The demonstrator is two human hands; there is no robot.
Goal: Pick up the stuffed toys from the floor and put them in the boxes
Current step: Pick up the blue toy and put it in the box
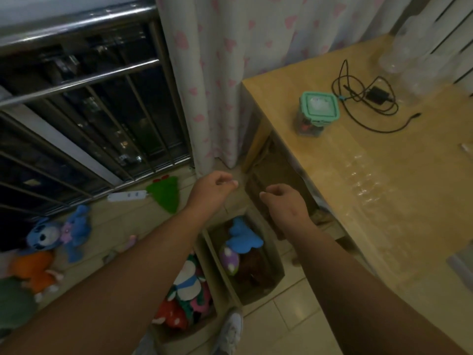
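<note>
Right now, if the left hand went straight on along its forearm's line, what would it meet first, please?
Most likely the lower part of the heart-patterned curtain, which hangs just beyond the left hand and its loosely curled fingers. Nothing shows between them. Depth is hard to judge from this one view.

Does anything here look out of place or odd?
Yes. A blue toy, an orange toy and a green toy lie scattered on the floor by the railing, outside the boxes. A white power strip lies among them.
</note>
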